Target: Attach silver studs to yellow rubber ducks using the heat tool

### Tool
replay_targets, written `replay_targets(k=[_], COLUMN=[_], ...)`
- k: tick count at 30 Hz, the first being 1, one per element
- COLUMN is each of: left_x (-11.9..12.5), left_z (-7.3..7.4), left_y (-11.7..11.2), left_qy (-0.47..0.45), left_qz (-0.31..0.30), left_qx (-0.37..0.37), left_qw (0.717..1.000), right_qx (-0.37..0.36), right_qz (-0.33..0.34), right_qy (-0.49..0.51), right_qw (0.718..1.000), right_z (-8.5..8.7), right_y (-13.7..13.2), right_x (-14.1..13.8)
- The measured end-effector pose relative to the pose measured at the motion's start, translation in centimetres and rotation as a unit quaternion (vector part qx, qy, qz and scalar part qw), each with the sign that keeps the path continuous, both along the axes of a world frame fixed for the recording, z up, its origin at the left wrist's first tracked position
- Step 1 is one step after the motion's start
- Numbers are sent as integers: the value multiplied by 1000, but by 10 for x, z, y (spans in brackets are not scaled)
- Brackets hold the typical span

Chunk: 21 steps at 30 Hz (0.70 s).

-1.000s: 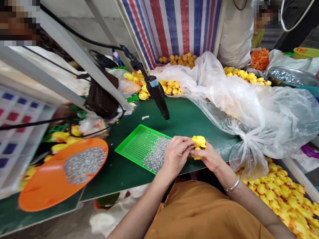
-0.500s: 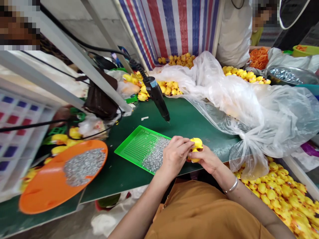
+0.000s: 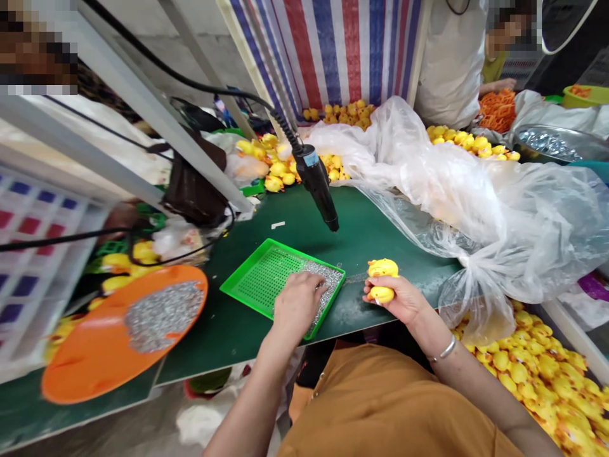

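Observation:
My left hand (image 3: 299,303) reaches into the green perforated tray (image 3: 259,266). Its fingertips are drawn together at the small silver screws (image 3: 328,279) heaped at the tray's right end; whatever lies between them is too small to make out. To the right of the tray, my right hand (image 3: 403,299) is closed around yellow toy ducks (image 3: 383,268), with one yellow part above the fingers and another below. A black electric screwdriver (image 3: 320,190) hangs tip down from its coiled cable, above the table beyond both hands.
An orange dish (image 3: 85,355) with more small metal pieces lies at the left on the green table (image 3: 228,343). Clear plastic bags (image 3: 457,184) cover the back right. Many yellow ducks (image 3: 533,362) fill a bin at the lower right. Another person's hand (image 3: 505,84) shows far back.
My left hand has left the ducks and moved left into the tray's screws. My right hand keeps the ducks, slightly farther right. The screwdriver has swung a little right.

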State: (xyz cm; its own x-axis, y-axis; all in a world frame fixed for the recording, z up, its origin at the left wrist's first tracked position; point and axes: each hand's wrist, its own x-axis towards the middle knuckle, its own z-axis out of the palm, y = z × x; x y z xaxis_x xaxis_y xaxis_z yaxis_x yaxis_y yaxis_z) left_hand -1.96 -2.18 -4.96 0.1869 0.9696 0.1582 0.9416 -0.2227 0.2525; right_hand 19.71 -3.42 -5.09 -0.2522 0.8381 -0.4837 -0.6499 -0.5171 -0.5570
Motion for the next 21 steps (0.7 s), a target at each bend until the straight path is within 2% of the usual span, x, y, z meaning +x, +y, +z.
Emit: replay_targets(k=[2, 5, 9, 14, 17, 21], left_x=[-4, -4, -6, -9, -2, 27], left_z=[-2, 0, 3, -2, -2, 10], left_y=[-1, -2, 0, 2, 0, -10], left_qy=[35, 36, -34, -88, -149, -202], left_qz=[6, 15, 26, 49, -18, -148], left_qx=[-37, -37, -11, 43, 131, 209], left_qw=[999, 999, 999, 994, 980, 945], right_qx=[-2, 2, 1, -19, -22, 1], right_qz=[-1, -8, -23, -20, -28, -61], right_qy=[6, 8, 5, -10, -12, -23], right_qw=[1000, 1000, 1000, 1000, 999, 998], right_z=[-2, -4, -6, -4, -1, 2], right_y=[4, 9, 13, 16, 15, 14], right_x=[1, 2, 4, 6, 4, -3])
